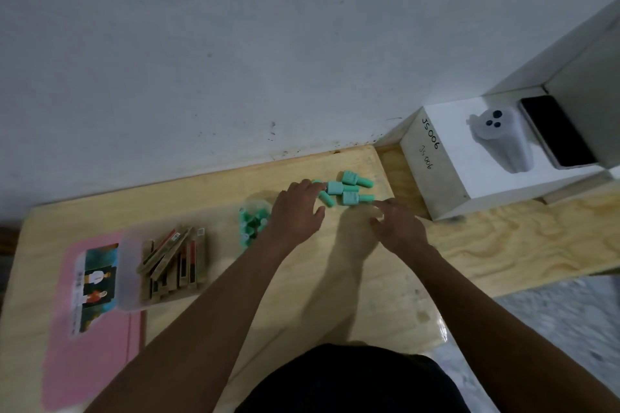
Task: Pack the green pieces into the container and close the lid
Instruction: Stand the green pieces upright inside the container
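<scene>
Several loose green pieces (349,190), small bottle-like shapes, lie in a cluster on the wooden table (335,278) near its far right corner. A clear container (252,223) holding more green pieces stands left of them. My left hand (295,211) hovers between the container and the cluster, fingers spread, its fingertips touching the leftmost green pieces. My right hand (397,223) rests just in front of the cluster, fingers loosely curled, holding nothing that I can see. No lid is identifiable.
A clear tub of flat wooden-coloured packets (167,261) sits at the left on a pink folder (90,345) with a picture card. A white box marked JS006 (469,161) at the right carries a small white device and a phone (557,131). A wall runs behind.
</scene>
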`<action>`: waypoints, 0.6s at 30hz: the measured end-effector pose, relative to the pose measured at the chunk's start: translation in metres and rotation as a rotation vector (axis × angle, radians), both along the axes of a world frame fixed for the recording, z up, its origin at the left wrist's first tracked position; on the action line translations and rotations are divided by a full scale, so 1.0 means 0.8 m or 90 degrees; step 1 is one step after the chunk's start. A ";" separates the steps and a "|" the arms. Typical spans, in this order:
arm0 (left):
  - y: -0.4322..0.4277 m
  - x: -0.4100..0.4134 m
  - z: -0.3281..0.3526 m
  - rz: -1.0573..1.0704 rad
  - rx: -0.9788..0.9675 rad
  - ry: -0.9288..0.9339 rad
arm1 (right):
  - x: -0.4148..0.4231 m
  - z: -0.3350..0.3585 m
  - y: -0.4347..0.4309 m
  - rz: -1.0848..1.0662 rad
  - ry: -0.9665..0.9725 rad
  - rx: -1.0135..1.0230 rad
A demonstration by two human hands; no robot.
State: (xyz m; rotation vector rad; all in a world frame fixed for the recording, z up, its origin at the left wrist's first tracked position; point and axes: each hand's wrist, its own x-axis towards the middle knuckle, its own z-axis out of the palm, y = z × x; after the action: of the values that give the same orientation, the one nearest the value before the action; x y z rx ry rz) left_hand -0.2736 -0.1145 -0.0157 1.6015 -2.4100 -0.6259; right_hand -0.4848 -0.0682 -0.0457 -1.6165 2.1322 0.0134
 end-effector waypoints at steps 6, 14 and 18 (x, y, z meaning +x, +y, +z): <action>-0.060 -0.035 -0.046 -0.062 0.080 -0.231 | -0.011 -0.023 -0.036 0.107 0.023 -0.034; -0.078 -0.046 -0.065 -0.093 0.093 -0.272 | -0.026 -0.048 -0.050 0.138 -0.001 -0.107; -0.073 -0.044 -0.054 -0.070 0.154 -0.251 | -0.033 -0.044 -0.044 0.048 -0.139 -0.076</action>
State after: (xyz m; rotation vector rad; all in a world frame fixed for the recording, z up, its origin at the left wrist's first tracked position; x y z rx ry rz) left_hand -0.3089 -0.1730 -0.0586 1.8452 -2.8119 -0.7013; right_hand -0.5114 -0.1032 -0.0810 -1.6818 1.9370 -0.2590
